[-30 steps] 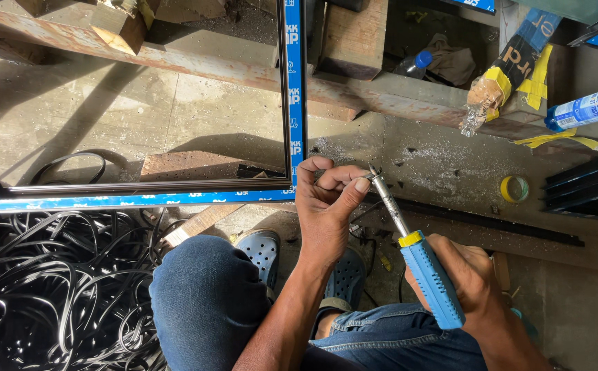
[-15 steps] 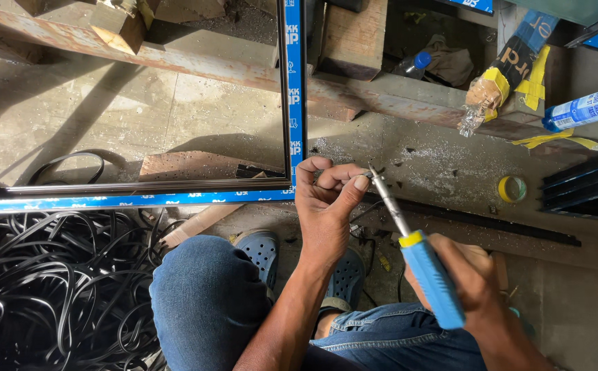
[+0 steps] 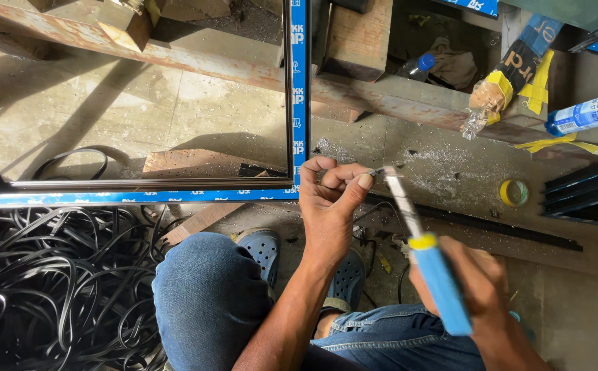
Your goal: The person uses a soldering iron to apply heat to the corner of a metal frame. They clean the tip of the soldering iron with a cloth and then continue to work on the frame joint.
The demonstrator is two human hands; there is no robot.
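**Screwdriver tip pinched at the frame corner**

A screwdriver [image 3: 422, 264] with a blue handle, a yellow collar and a bare metal shaft slants up from lower right to upper left, just beside the lower right corner of a window frame [image 3: 299, 103] wrapped in blue protective tape. The right hand [image 3: 481, 288] is wrapped firmly around the blue handle. The left hand [image 3: 330, 203] is curled into a loose fist, thumb and forefinger pinched together at the tip of the shaft; whatever small part sits between those fingertips is too small to make out.

Both hands work above a concrete floor [image 3: 450, 165] dusted with pale metal shavings. Below them are the person's bent knees in blue jeans [image 3: 206, 295] and blue perforated clogs [image 3: 261, 247].

To the left lies a tangled heap of black rubber strip [image 3: 51, 288]. To the right, near the hands, sits a small roll of yellow tape [image 3: 514, 193], and beyond it a stack of dark profiles [image 3: 587, 192]. Further up, a sealant cartridge [image 3: 508, 75] with a yellow nozzle band and a blue bottle [image 3: 587, 115] rest on a rusty steel beam [image 3: 395, 96].
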